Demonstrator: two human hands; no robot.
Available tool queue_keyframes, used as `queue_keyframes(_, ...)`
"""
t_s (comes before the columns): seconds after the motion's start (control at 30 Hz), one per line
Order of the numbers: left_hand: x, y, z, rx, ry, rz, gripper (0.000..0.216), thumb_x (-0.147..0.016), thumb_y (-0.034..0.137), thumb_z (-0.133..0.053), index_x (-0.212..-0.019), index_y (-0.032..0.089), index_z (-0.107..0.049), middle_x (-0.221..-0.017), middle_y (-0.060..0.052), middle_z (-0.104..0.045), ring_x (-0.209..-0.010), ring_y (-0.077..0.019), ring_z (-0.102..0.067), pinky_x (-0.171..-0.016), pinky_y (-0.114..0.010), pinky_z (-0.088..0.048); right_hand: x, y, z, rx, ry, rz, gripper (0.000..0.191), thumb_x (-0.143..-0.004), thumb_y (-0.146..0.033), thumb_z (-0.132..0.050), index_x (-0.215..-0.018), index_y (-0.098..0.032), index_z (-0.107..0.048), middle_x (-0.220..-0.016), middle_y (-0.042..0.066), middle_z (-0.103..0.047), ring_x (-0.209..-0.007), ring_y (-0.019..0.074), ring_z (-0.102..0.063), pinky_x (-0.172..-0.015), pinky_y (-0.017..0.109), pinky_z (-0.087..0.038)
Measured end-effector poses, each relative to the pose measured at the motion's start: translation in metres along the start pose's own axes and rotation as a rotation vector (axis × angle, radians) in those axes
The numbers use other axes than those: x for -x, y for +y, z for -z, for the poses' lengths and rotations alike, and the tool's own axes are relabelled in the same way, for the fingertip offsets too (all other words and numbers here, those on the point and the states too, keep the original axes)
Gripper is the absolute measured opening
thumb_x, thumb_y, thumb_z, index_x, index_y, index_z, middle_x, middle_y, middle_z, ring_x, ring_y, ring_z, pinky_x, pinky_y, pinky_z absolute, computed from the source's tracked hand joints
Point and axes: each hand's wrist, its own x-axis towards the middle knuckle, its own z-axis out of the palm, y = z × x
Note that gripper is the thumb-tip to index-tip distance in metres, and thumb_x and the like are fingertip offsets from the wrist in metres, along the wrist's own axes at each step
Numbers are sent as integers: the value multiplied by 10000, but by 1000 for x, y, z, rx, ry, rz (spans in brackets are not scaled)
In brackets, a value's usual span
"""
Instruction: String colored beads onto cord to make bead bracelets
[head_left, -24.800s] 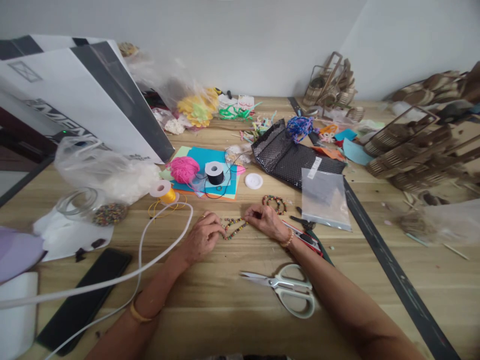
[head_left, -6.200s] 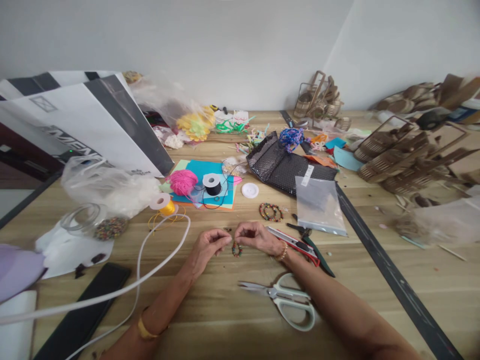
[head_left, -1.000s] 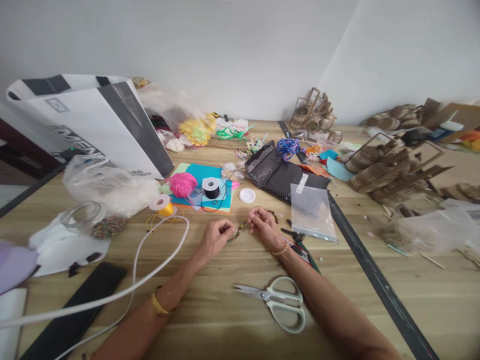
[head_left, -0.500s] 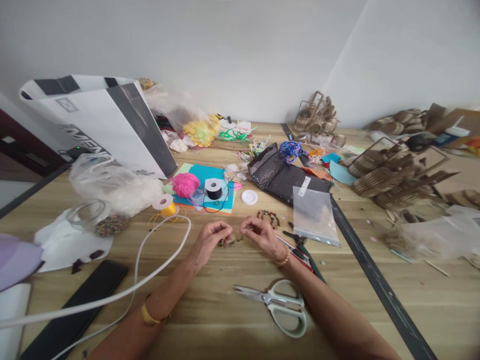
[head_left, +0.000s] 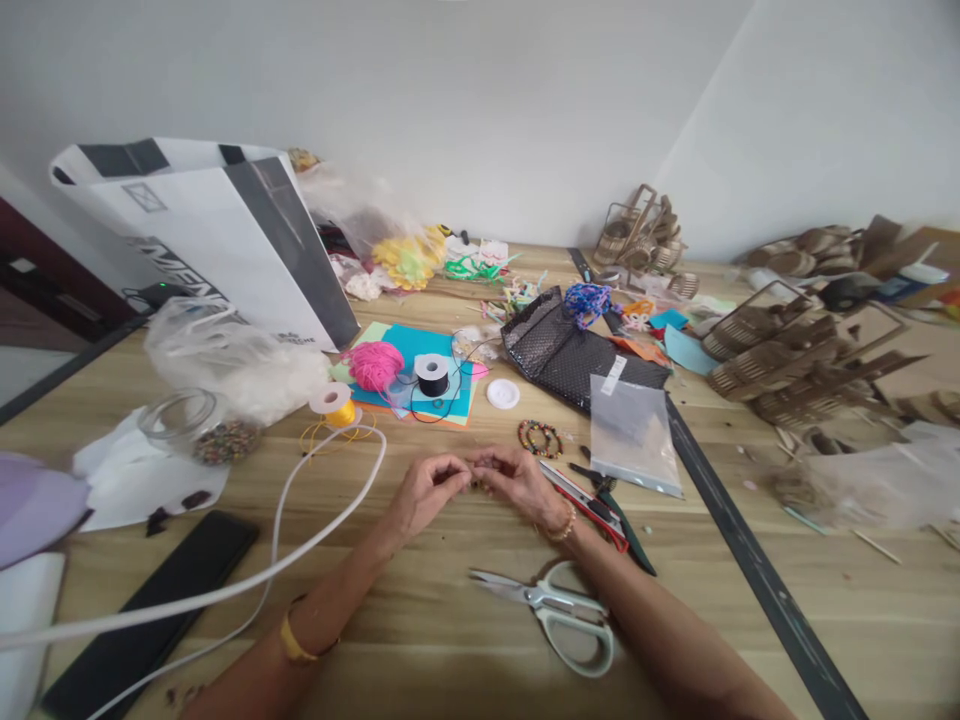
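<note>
My left hand (head_left: 427,490) and my right hand (head_left: 520,486) meet above the table, thumbs and fingertips pinched together. Between them they hold a beaded strand (head_left: 478,484), mostly covered by the fingers so only a bit shows. Just beyond my right hand lies a finished-looking loop, a multicoloured bead bracelet (head_left: 540,438). Green-handled scissors (head_left: 559,608) rest with blades nearly closed, beside my right forearm. A red utility knife (head_left: 585,503) and dark-green-handled pliers (head_left: 622,520) lie to the right of my right hand.
Spools of black cord (head_left: 432,376) and yellow cord (head_left: 334,402) stand ahead, near pink yarn (head_left: 375,366). A white cable (head_left: 300,570) loops across the left side. An open jar of beads (head_left: 223,438) lies left. A clear bag (head_left: 636,435) and small wooden baskets (head_left: 795,350) are at right.
My hands have come together, fingertips now touching. The beaded strand that hung visibly between them is now mostly hidden by the fingers.
</note>
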Motion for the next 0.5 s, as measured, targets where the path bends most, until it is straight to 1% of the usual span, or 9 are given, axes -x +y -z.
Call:
queue_keyframes(0.1,1,1,-1,-84,34,-35,159,-748,263,-556,-672,142,-624,-595,4,-573,-555,-108,-477,-528,-211,-370,-1,-1,0,10,1,-18,327,-807,-456,-602,-856,-135,-641,-656,7,-580,-538,95,-489,-507,204,-413)
queue_keyframes(0.17,2,2,-2,-125,59,-54,151,-753,257,-548,-688,148,-630,-607,1,-586,-574,-118,-495,-545,-215,-380,0,-4,1,43,2,-14,327,-815,-460,-592,-817,-134,-621,-625,-4,-557,-525,90,-476,-499,199,-401)
queue_keyframes(0.33,1,0,-4,-147,97,-65,137,-752,248,-561,-698,155,-645,-634,-8,-622,-601,-134,-534,-585,-225,-409,1,-7,3,151,-17,21,278,-873,-411,-528,-835,-143,-595,-619,-14,-535,-532,88,-463,-500,193,-373)
queue_keyframes(0.5,-2,-1,-3,-100,108,-42,152,-748,279,-592,-723,152,-671,-655,-20,-646,-597,-139,-543,-590,-230,-420,1,-6,3,118,12,39,267,-876,-416,-524,-824,-159,-570,-635,-14,-523,-537,94,-468,-497,199,-393)
